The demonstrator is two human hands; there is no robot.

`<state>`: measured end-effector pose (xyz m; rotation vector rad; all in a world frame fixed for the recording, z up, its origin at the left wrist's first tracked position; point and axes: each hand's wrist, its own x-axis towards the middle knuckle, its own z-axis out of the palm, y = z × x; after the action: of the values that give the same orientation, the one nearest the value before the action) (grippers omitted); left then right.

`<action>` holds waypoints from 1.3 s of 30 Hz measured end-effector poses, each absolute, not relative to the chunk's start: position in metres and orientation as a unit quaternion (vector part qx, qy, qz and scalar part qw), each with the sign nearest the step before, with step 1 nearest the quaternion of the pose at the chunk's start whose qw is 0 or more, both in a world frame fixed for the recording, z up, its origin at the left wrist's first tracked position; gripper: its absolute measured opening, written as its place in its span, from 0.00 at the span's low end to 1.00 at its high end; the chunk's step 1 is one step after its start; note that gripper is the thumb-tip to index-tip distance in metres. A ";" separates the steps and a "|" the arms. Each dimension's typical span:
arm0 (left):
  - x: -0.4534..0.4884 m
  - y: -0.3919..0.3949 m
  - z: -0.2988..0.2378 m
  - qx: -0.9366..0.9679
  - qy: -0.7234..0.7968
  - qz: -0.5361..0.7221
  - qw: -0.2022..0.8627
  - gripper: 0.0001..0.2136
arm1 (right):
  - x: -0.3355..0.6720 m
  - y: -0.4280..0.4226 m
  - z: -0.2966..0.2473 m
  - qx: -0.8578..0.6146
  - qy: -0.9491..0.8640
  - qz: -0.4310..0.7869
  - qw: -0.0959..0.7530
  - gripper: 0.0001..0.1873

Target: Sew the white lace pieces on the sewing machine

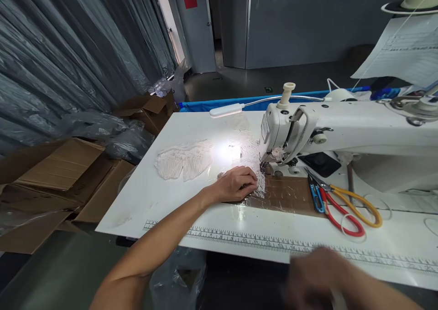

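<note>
My left hand (237, 182) rests on the table just left of the sewing machine's needle area, its fingers curled closed at the edge of a strip of white lace (260, 184). The lace runs under the front of the sewing machine (273, 132), beside the presser foot. My right hand (318, 273) is low in front of the table edge, smeared by motion, so its fingers cannot be made out. A second piece of white lace (185, 159) lies flat to the left, with a slit in its near edge.
Red-and-yellow-handled scissors (349, 205) and small blue thread snips (316, 196) lie right of the brown plate (290, 193). A lit lamp (226, 111) reaches over the white table (137, 200). Open cardboard boxes (65, 164) stand left. A printed ruler (239, 239) runs along the front.
</note>
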<state>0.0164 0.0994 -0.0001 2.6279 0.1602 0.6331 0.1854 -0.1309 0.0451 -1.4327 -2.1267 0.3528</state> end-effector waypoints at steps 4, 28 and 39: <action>0.015 0.100 0.002 0.943 0.065 0.239 0.224 0.12 | 0.200 -0.074 0.020 -0.613 -0.731 0.139 0.265 0.15; 0.022 0.094 0.001 0.954 0.018 0.275 0.116 0.09 | 0.193 -0.050 -0.013 -0.612 -0.760 0.007 0.218 0.19; 0.020 0.097 0.002 0.972 -0.006 0.217 0.087 0.08 | 0.230 -0.024 0.000 -0.599 -0.747 0.134 0.255 0.21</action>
<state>0.0198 0.0968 0.0021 2.8953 -0.0169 0.6460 0.2304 -0.0240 0.0002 -1.6265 -2.0301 0.3638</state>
